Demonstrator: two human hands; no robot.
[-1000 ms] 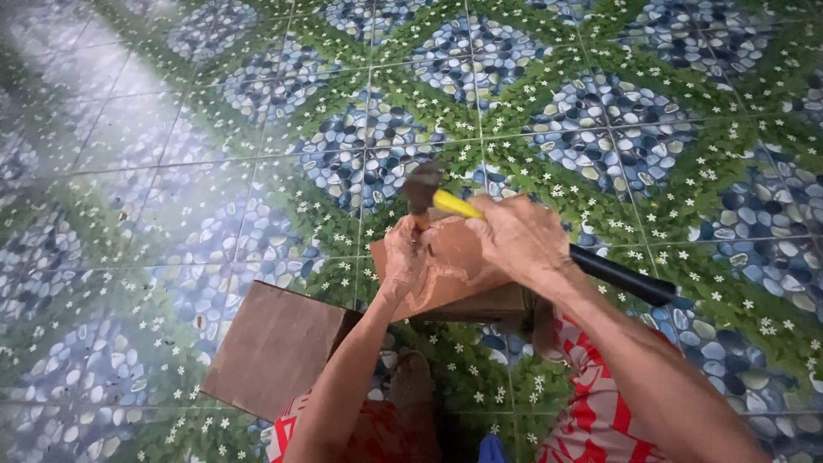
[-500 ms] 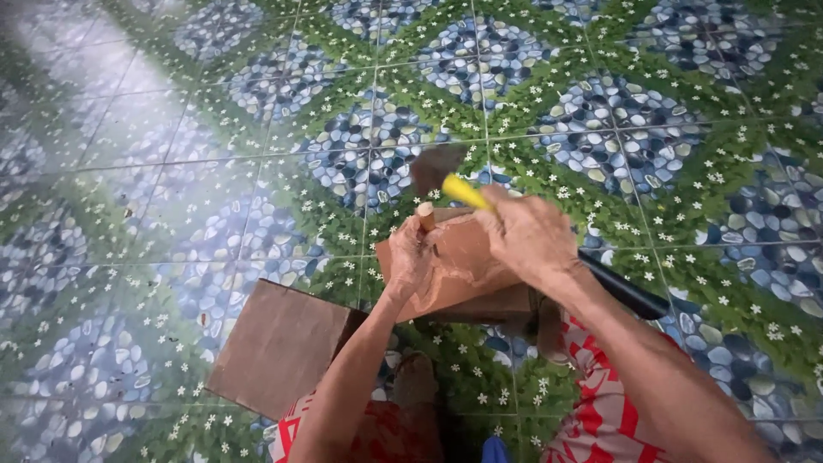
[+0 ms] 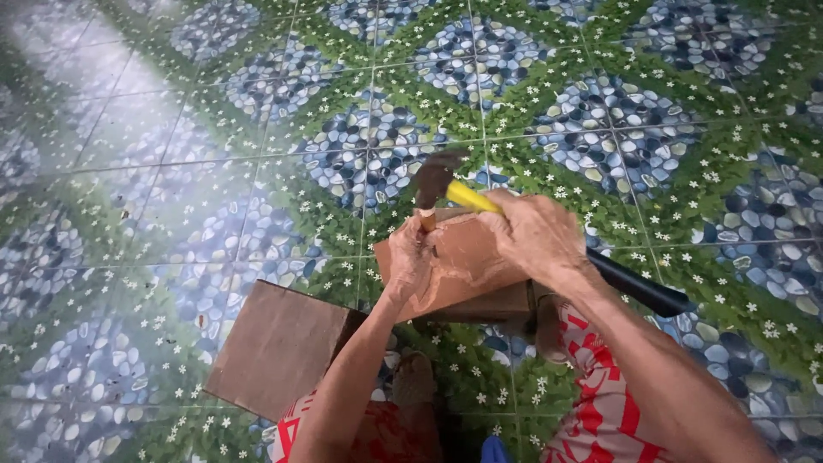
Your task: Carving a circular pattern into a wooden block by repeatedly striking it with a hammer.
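Note:
My right hand grips a hammer with a yellow neck and a black handle that sticks out to the right. Its dark head sits on top of a small pale peg. My left hand pinches that peg upright against the top of a brown wooden block. The block rests on the tiled floor in front of my knees. Both forearms reach in from the bottom of the head view.
A second brown wooden board lies flat at the lower left, next to my left arm. The floor is tiled in a green, blue and white pebble pattern. Red patterned cloth covers my legs at the bottom.
The hammer head swung up and away from the block, then came back down onto the peg. My left hand stayed on the peg and block.

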